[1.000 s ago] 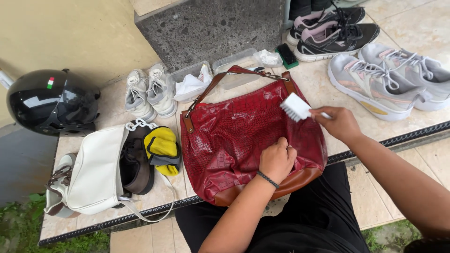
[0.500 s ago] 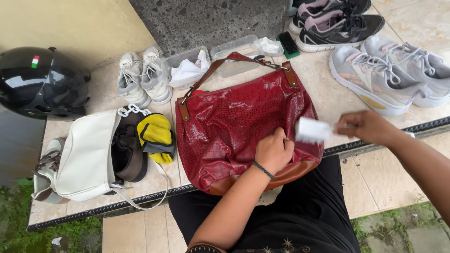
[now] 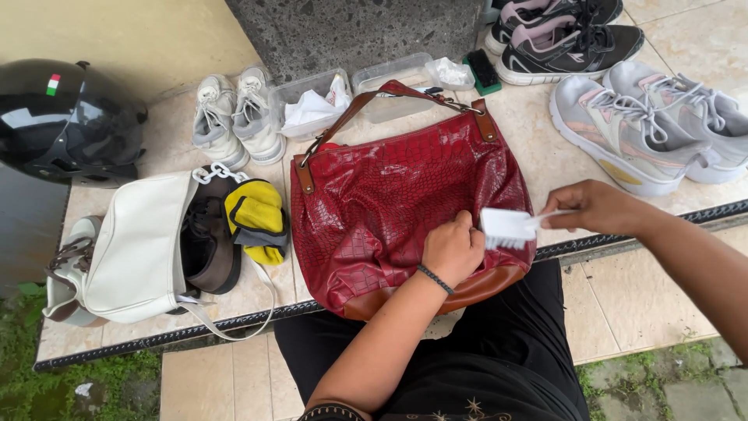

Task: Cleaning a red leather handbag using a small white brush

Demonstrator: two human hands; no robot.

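Red handbag (image 3: 397, 203) under left hand (image 3: 452, 249), right hand (image 3: 592, 206) gripping brush (image 3: 506, 228)

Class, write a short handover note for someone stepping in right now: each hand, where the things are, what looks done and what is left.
Left hand: resting flat on the red bag, steadying it.
Right hand: gripping a white brush, bristles at the bag's lower right side.
The bag lies on the tiled ledge, its bottom hanging over the edge towards the lap.
Done: cannot tell how much of the bag has been brushed.
Left: probably the rest of its front. A white bag, a yellow cloth and several sneakers lie nearby.
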